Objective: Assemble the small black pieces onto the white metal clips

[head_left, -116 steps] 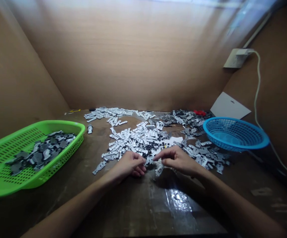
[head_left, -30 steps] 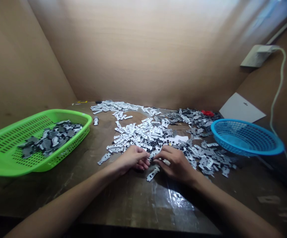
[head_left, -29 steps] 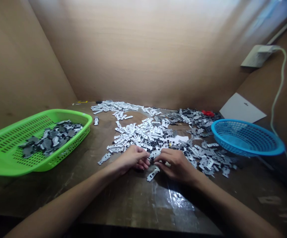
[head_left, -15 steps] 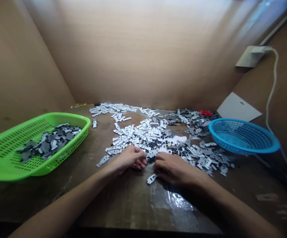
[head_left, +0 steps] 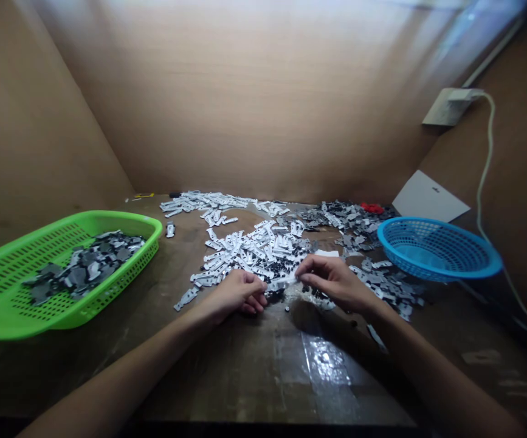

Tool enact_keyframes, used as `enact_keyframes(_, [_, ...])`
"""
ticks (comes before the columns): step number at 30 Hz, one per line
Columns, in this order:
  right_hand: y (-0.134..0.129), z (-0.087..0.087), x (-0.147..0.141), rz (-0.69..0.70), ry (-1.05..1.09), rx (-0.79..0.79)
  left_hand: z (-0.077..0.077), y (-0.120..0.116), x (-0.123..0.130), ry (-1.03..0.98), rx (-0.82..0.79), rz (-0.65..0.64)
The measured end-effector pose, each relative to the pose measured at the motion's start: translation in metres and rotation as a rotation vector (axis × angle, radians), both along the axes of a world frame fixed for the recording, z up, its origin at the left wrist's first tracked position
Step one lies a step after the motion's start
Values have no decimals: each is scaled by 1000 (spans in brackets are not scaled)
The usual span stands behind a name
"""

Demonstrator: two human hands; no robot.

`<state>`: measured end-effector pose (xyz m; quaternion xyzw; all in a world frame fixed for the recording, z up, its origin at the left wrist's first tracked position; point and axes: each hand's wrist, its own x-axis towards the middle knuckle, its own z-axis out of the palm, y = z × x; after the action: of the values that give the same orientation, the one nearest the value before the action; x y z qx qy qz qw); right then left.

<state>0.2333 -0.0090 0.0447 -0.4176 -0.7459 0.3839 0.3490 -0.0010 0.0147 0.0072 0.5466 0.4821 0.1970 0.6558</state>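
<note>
You are showing two bare forearms, the left forearm (head_left: 147, 371) and the right forearm (head_left: 420, 359), with skin uncovered as far as the view is reaching. Both are looking slim and smooth, broadening toward the elbow end and tapering to narrow wrists (head_left: 212, 308). Your left hand (head_left: 241, 292) and right hand (head_left: 336, 282) are appearing bare too, with slender fingers (head_left: 254, 304); finer details are blurring.

No readable text, label, brand or number is showing. A dark mark on the white card (head_left: 427, 202) near the far right corner of the worktop (head_left: 217, 371) is staying too small to decipher.
</note>
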Motion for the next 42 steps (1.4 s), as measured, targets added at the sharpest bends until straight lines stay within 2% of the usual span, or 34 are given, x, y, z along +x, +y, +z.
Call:
enact_keyframes(2, [4, -5, -1, -84, 119, -82, 1, -1, 0, 1, 1, -13])
enact_keyframes(6, [5, -15, -7, -119, 249, -248, 1, -2, 1, 0, 4, -48])
enact_keyframes(14, [0, -23, -16, -206, 264, -314, -5, -5, 4, -1, 4, -67])
enact_keyframes(36, [-2, -32, -25, -241, 305, -372, -2, -7, 5, -24, -24, -32])
enact_keyframes(39, [-2, -34, -25, -284, 264, -320, -2, -6, 4, -43, -34, -20])
enact_keyframes(42, [-1, -32, -24, -327, 174, -190, -2, -5, 3, -55, -33, -6])
